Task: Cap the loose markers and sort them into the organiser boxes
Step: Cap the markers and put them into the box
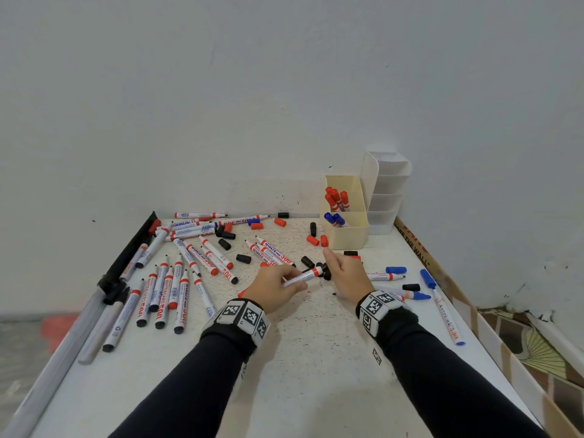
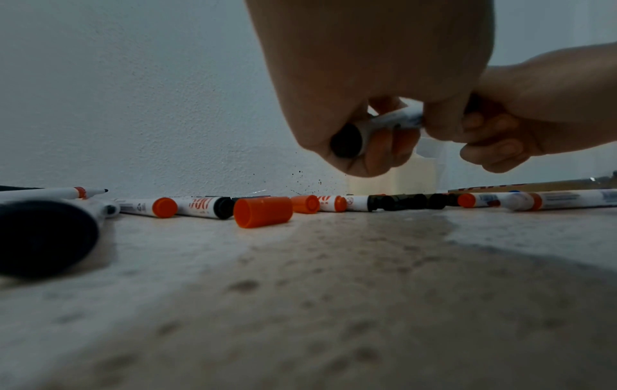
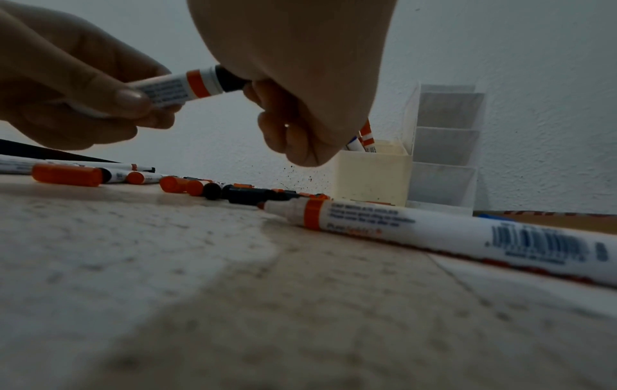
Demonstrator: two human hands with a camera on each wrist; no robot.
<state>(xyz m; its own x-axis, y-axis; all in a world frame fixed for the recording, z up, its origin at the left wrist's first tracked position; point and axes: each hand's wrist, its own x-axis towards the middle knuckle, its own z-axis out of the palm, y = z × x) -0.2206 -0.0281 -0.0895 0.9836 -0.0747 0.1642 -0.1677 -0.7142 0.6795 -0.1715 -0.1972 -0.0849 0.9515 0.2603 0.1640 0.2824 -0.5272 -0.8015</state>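
My left hand (image 1: pixel 289 279) grips a white marker (image 1: pixel 303 276) with a red band by its barrel, just above the middle of the table. My right hand (image 1: pixel 330 268) pinches a black cap (image 1: pixel 325 270) at the marker's tip end. In the right wrist view the black cap (image 3: pixel 232 79) sits against the marker (image 3: pixel 173 88), mostly covered by my right hand's fingers (image 3: pixel 293 126). The left wrist view shows the marker's black rear end (image 2: pixel 347 143) inside my left hand. A cream organiser box (image 1: pixel 347 238) at the back right holds red markers (image 1: pixel 336 199) and blue markers (image 1: pixel 335 219).
An empty white organiser (image 1: pixel 387 203) stands behind the cream box against the wall. Several uncapped markers (image 1: pixel 164 289) lie at the left. Loose red and black caps (image 1: pixel 243 258) are scattered at the back. Blue markers (image 1: pixel 442 306) lie near the cardboard edge (image 1: pixel 420 248) on the right.
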